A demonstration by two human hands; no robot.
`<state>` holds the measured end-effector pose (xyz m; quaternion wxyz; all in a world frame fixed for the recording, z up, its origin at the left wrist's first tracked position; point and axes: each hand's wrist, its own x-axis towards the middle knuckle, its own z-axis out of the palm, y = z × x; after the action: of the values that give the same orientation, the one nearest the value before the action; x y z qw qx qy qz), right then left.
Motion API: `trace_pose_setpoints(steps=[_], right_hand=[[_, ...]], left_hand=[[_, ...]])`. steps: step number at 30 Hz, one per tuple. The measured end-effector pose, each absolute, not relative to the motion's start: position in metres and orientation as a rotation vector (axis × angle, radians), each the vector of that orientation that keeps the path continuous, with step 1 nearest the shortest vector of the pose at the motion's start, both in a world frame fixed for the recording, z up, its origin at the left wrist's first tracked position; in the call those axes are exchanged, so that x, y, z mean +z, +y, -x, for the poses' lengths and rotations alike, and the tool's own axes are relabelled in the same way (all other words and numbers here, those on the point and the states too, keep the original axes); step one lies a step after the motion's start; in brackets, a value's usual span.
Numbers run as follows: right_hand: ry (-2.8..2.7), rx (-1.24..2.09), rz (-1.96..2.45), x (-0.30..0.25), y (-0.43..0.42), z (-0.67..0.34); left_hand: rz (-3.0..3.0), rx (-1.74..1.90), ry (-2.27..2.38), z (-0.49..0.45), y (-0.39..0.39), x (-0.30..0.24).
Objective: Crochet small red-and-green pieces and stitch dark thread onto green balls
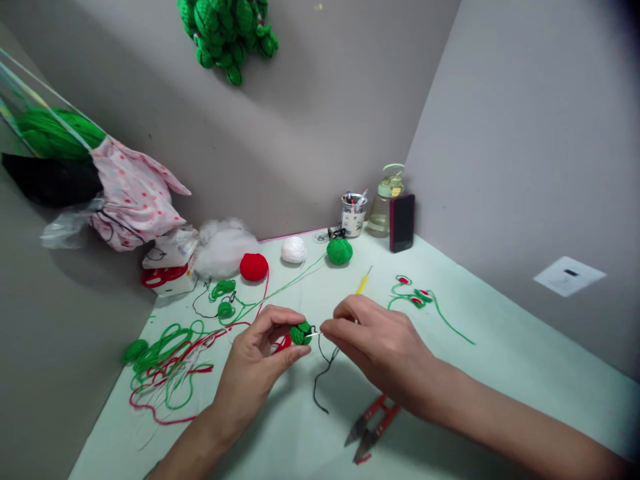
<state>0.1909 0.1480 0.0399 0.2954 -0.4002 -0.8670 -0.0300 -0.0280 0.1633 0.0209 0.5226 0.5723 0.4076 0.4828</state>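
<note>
My left hand (260, 357) pinches a small green crocheted piece (300, 332) between thumb and fingers, above the pale green table (500, 360). My right hand (373, 340) is closed in a pinch just right of that piece, holding a thin needle (314, 334) whose tip touches it. A black thread (323, 373) hangs from the needle down to the table. A bit of red crochet shows under the green piece.
Red thread snips (373, 427) lie under my right forearm. Tangled green and red yarn (170, 363) lies at the left. Red (254, 267), white (293, 250) and green (339, 251) yarn balls, stuffing, a pen cup (353, 215), a bottle, a phone (402, 222) and a yellow hook (363, 283) sit behind.
</note>
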Motion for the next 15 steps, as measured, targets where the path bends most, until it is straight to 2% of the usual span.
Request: trace_pose_setpoints(steps=[4, 8, 11, 15], right_hand=[[-2.335, -0.146, 1.051, 0.041, 0.148, -0.187], [-2.322, -0.017, 1.015, 0.041, 0.148, -0.185], [-2.204, 0.293, 0.966, 0.040, 0.151, -0.183], [-1.942, 0.863, 1.001, 0.040, 0.156, -0.179]], left_hand=[[-1.528, 1.214, 1.012, 0.028, 0.164, 0.017], [-1.621, 1.245, 1.025, 0.028, 0.162, 0.015], [-1.503, 1.260, 1.029, 0.026, 0.160, 0.017], [-1.279, 1.257, 1.018, 0.022, 0.159, 0.023]])
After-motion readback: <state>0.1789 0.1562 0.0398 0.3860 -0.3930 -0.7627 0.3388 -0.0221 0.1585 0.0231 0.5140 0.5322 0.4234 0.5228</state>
